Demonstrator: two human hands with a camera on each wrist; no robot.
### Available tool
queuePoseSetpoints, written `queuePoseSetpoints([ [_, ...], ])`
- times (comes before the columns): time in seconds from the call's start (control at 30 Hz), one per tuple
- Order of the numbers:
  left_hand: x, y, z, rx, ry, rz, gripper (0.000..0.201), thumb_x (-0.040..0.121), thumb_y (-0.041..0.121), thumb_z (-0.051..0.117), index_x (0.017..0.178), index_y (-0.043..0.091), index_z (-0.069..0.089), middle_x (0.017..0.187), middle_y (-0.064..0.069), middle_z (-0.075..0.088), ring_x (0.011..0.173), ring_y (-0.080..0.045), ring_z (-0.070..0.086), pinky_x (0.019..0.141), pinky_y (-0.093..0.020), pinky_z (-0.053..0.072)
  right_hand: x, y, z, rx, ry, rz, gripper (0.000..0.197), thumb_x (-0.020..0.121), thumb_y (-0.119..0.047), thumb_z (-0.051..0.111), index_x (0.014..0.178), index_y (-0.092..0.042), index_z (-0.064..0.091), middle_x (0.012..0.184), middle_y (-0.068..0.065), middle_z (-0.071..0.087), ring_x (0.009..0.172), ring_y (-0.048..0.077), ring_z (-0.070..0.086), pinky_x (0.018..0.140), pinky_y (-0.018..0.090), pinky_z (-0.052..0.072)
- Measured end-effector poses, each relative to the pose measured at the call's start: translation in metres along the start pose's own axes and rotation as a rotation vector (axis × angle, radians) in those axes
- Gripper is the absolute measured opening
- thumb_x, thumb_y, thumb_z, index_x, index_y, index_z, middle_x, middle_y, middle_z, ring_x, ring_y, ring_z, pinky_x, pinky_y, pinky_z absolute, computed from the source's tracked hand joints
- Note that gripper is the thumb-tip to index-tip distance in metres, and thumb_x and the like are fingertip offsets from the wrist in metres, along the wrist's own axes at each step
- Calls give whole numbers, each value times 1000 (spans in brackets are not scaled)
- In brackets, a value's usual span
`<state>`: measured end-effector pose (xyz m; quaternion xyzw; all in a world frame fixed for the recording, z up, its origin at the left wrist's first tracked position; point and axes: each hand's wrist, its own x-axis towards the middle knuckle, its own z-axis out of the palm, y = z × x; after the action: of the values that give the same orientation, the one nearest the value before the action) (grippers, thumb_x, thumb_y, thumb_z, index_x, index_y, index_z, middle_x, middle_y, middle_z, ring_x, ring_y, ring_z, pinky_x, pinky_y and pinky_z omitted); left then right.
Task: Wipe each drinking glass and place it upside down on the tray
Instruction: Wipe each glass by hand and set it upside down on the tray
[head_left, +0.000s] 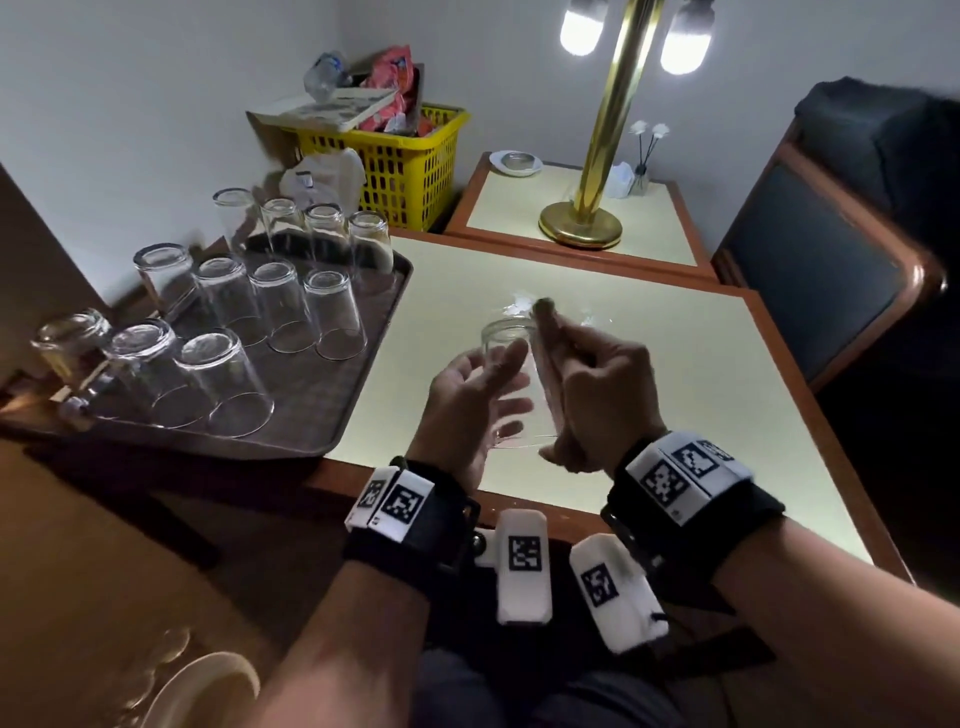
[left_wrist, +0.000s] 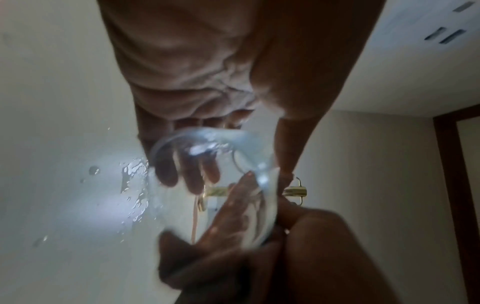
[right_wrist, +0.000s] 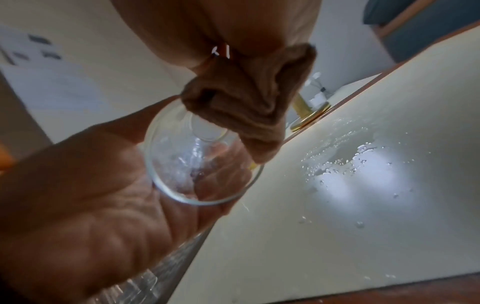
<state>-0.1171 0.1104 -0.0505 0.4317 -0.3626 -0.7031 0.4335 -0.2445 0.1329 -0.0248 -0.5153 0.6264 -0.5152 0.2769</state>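
One glass in hand, eleven on the tray

Eleven upturned glasses stand on the grey tray at the left of the pale table. Above the table's near edge, the left hand cradles one clear glass, fingers curled round its side, rim toward the person. The right hand grips a brown cloth bunched in its fingers and holds it against the glass, seemingly at the base end, though blur makes that uncertain. Water drops lie on the tabletop beyond the hands, near a brass lamp.
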Motion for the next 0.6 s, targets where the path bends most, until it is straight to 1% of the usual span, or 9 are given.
queuePoseSetpoints([
  [0.07, 3, 1, 0, -70, 117, -10, 64, 84, 73, 57, 115, 17, 57, 113, -10, 64, 102, -30, 64, 88, -45, 50, -10, 1, 5, -38, -102, -74, 28, 99, -34, 63, 126, -30, 71, 108, -3, 77, 60, -2, 66, 58, 21, 58],
  [0.13, 5, 1, -3, -55, 70, -80, 59, 93, 68, 48, 123, 18, 50, 113, -12, 63, 102, -34, 66, 86, -46, 52, -12, 2, 7, -47, -95, -80, 29, 98, -33, 65, 126, -27, 71, 100, -7, 75, 57, -10, 63, 55, 12, 52],
  [0.2, 2, 0, -4, 1, -39, -65, 49, 95, 50, 61, 125, 13, 52, 117, -15, 66, 102, -32, 68, 85, -43, 54, -5, -1, 2, -3, 12, -30, 19, 98, -39, 64, 113, -38, 76, 95, -4, 78, 65, 3, 72, 62, 30, 62],
  [0.27, 0, 2, -1, -8, -16, 12, 58, 84, 52, 74, 126, 15, 57, 117, -12, 68, 96, -28, 67, 81, -39, 52, -4, -6, -2, 41, -1, 50, 17, 98, -43, 63, 94, -51, 77, 91, 7, 79, 58, 32, 72, 51, 50, 60],
  [0.3, 2, 3, 0, -37, 53, 34, 66, 80, 62, 73, 125, 16, 58, 116, -10, 68, 94, -27, 65, 81, -39, 51, -7, -7, -2, 74, -57, 58, 17, 98, -41, 63, 96, -49, 77, 92, 9, 78, 50, 35, 68, 44, 47, 58],
  [0.4, 3, 4, -1, -41, 127, -15, 60, 93, 69, 48, 127, 20, 52, 109, -10, 65, 98, -30, 66, 85, -42, 53, -15, -1, 6, -6, -103, -50, 23, 99, -34, 66, 121, -33, 74, 104, -2, 78, 45, 9, 64, 46, 22, 51],
  [0.5, 0, -2, 1, 25, -21, -14, 50, 94, 48, 66, 129, 13, 57, 116, -15, 68, 95, -26, 69, 82, -40, 54, 0, 2, 1, 9, 37, -14, 20, 97, -47, 64, 106, -37, 79, 83, -4, 79, 51, 12, 64, 52, 31, 55],
  [0.57, 0, -1, 4, -19, 55, 47, 62, 80, 58, 75, 122, 16, 60, 116, -13, 69, 90, -24, 65, 80, -39, 51, 0, 0, -1, 35, -18, -6, 16, 99, -41, 63, 105, -43, 78, 96, -4, 79, 54, 11, 67, 50, 28, 57],
  [0.6, 1, -1, 4, -57, 125, 51, 69, 76, 70, 71, 118, 17, 59, 115, -12, 67, 92, -24, 64, 82, -39, 50, -6, -2, 1, 19, -72, -25, 20, 100, -36, 62, 114, -40, 75, 101, -9, 77, 48, 6, 64, 44, 22, 52],
])
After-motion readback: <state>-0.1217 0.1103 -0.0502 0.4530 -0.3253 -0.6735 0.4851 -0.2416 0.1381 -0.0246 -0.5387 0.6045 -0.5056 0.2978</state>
